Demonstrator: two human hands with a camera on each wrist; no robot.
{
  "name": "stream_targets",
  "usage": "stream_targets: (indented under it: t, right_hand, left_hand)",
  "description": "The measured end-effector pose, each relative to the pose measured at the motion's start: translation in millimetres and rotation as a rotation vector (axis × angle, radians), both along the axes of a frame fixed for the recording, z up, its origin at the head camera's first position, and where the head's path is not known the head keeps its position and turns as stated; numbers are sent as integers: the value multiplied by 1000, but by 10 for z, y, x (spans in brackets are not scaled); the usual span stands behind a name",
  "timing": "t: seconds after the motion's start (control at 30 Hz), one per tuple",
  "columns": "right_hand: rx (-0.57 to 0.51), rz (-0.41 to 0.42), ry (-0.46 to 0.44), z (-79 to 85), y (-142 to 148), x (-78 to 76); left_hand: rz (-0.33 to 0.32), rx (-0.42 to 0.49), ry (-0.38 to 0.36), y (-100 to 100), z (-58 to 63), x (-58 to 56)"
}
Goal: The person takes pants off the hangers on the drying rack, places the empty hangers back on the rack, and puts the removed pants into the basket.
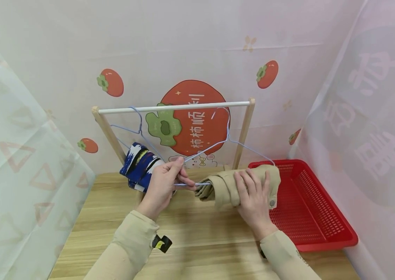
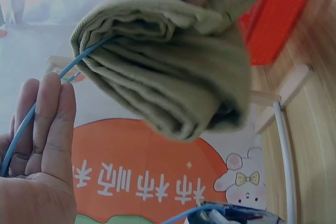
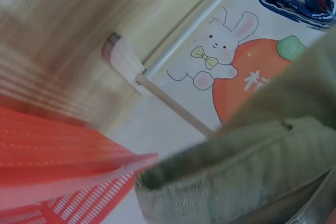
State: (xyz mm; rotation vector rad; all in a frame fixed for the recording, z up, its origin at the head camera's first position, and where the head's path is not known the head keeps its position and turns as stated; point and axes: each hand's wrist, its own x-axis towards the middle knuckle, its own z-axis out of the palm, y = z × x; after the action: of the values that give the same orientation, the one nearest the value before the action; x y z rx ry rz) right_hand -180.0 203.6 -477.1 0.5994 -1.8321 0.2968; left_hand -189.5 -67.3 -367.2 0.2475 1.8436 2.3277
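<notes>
A light-blue wire hanger (image 1: 227, 134) faces me, its hook at the rack's rail. My left hand (image 1: 166, 182) grips the hanger's lower bar near its left end; in the left wrist view the wire runs across the fingers (image 2: 48, 108). Folded khaki trousers (image 1: 223, 186) drape over the right part of that bar, with a metal button at their right edge. My right hand (image 1: 255, 196) holds them from above, fingers spread over the cloth; its thumb is hidden. In the right wrist view the trousers (image 3: 231, 182) fill the lower right.
The garment rack (image 1: 172, 107) has a white rail and wooden posts. At its left hangs another blue hanger (image 1: 140, 126) with a blue, white and black patterned garment (image 1: 140, 165). A red perforated basket (image 1: 323, 217) stands right on the wooden table (image 1: 197, 249).
</notes>
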Motion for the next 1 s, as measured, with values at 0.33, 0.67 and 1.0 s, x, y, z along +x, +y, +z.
stream_targets:
  t: [0.33,0.67,1.0]
  right_hand:
    - [125,156,-278,268,126,75]
    - [86,272,-485,568,226,119]
    - [-26,301,-454,711,278,121]
  left_hand:
    - [73,-175,31,-62,-79,-30]
    - [104,-366,146,-55,-138,-31]
    - [125,-397,175,-73,-233,-49]
